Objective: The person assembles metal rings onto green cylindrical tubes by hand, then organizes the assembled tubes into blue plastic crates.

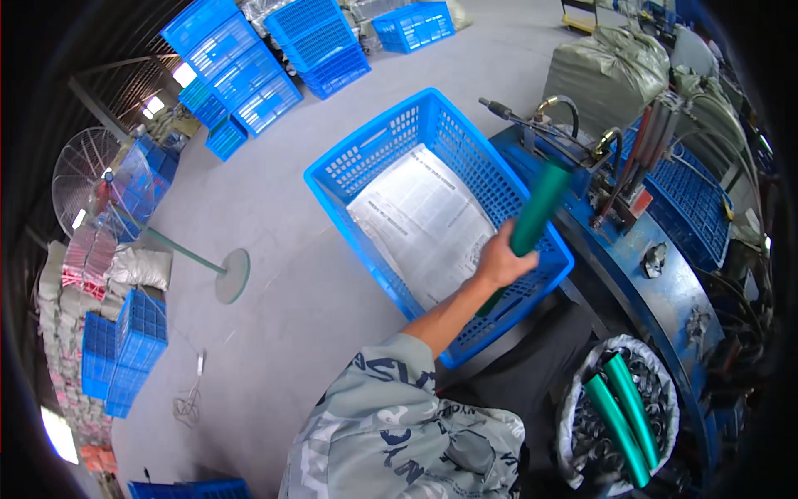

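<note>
My left hand [501, 263] is closed around a long green tube [539, 208] and holds it tilted over the right rim of a blue plastic crate [366, 158]. The tube's upper end points up and to the right toward a blue machine [665, 291]; its lower end sticks out below my hand. White printed paper [424, 220] lines the crate's bottom. My camouflage sleeve [391, 416] comes in from the lower edge. My right hand is out of sight.
A lined sack [582, 432] at lower right holds two more green tubes [623, 407]. Hoses and fittings [582, 125] stand on the machine. Stacked blue crates [249, 66], a floor fan [91, 179] and grey sacks [607, 66] ring the grey concrete floor.
</note>
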The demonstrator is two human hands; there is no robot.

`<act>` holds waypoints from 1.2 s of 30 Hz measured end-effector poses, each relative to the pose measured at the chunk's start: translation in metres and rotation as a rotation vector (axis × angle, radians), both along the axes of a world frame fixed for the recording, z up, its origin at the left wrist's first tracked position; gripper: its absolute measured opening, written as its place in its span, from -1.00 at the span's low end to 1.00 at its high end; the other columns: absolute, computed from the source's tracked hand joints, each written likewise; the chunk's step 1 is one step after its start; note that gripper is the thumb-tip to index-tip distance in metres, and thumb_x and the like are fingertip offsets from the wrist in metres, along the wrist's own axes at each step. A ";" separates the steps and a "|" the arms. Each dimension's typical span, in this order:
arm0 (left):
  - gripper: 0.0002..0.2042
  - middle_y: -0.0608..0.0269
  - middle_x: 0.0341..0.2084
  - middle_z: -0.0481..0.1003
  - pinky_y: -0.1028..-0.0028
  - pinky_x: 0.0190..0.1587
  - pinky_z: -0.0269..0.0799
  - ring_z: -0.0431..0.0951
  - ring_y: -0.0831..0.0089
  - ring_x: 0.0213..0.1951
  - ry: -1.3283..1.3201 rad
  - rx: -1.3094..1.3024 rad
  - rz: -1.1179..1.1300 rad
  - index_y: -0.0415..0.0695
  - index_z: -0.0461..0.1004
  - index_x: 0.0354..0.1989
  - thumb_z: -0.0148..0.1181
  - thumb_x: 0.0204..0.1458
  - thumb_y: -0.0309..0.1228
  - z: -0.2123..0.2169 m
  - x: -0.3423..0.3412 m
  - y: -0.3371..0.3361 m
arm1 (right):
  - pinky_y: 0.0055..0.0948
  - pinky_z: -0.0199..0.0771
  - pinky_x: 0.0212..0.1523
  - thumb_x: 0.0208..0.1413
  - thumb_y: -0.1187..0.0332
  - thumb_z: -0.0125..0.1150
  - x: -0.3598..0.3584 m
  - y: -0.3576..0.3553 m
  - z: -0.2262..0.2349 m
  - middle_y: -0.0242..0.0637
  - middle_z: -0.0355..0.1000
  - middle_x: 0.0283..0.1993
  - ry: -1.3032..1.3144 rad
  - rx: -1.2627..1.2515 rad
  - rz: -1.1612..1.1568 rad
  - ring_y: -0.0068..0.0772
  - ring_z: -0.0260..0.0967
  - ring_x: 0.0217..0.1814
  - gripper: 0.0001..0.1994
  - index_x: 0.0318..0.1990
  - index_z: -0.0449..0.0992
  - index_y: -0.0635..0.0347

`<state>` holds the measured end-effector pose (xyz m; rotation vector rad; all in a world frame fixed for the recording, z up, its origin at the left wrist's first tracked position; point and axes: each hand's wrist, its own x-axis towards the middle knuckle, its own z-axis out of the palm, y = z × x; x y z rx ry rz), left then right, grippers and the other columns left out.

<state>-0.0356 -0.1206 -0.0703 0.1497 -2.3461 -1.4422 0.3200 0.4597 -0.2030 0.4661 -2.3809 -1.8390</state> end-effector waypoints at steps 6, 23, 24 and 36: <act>-0.34 -0.06 0.12 0.70 -0.02 0.21 0.66 0.73 -0.15 0.17 0.040 -0.489 -0.658 -0.03 0.57 0.32 0.54 -0.05 -0.26 0.092 0.082 0.113 | 0.15 0.45 0.53 0.59 0.11 0.14 -0.017 -0.076 0.092 -0.04 0.60 0.43 -0.153 2.344 -0.295 -0.06 0.50 0.47 -0.56 0.38 0.60 0.22; -0.31 0.15 -0.16 0.71 0.08 -0.09 0.69 0.76 -0.03 -0.12 0.025 -0.874 -1.135 0.06 0.60 0.35 0.50 -0.11 -0.44 0.155 0.136 0.184 | -0.18 0.81 0.32 0.15 0.00 0.77 -0.039 -0.130 0.143 0.01 0.37 0.68 -0.048 2.637 -0.148 -0.14 0.52 0.56 0.24 0.82 0.00 0.14; -0.31 0.15 -0.16 0.71 0.08 -0.09 0.69 0.76 -0.03 -0.12 0.020 -0.866 -1.131 0.06 0.60 0.35 0.50 -0.11 -0.44 0.157 0.135 0.183 | -0.15 0.57 0.56 0.14 0.07 0.80 -0.042 -0.130 0.140 0.07 0.32 0.71 -0.063 2.684 -0.208 -0.11 0.46 0.63 0.24 0.80 0.02 0.30; -0.28 0.17 -0.23 0.62 0.02 -0.13 0.63 0.72 0.02 -0.14 0.080 -0.915 -1.160 0.08 0.61 0.36 0.49 -0.14 -0.48 0.142 0.131 0.171 | -0.15 0.41 0.63 0.18 0.16 0.77 -0.034 -0.132 0.154 0.01 0.48 0.58 0.023 3.050 -0.056 -0.17 0.49 0.57 0.02 0.67 0.30 0.46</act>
